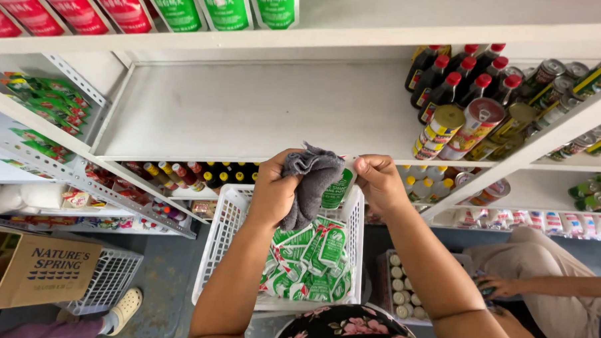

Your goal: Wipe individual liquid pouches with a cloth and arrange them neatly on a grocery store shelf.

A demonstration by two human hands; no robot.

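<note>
My left hand (273, 188) grips a crumpled grey cloth (310, 179) that hangs down over a white plastic basket (226, 230). My right hand (378, 182) pinches a green pouch (342, 188) by its top edge, right beside the cloth. Both hands are raised in front of the edge of a bare white shelf (249, 110). The basket below them holds several green and white pouches (314, 259). Part of the held pouch is hidden behind the cloth.
Dark bottles with red caps (460, 78) and tins (458, 128) fill the shelf's right side. Red and green pouches (180, 5) stand on the shelf above. A cardboard box (37, 273) and another white basket (110, 279) sit lower left. Another person's hand (499, 286) is at lower right.
</note>
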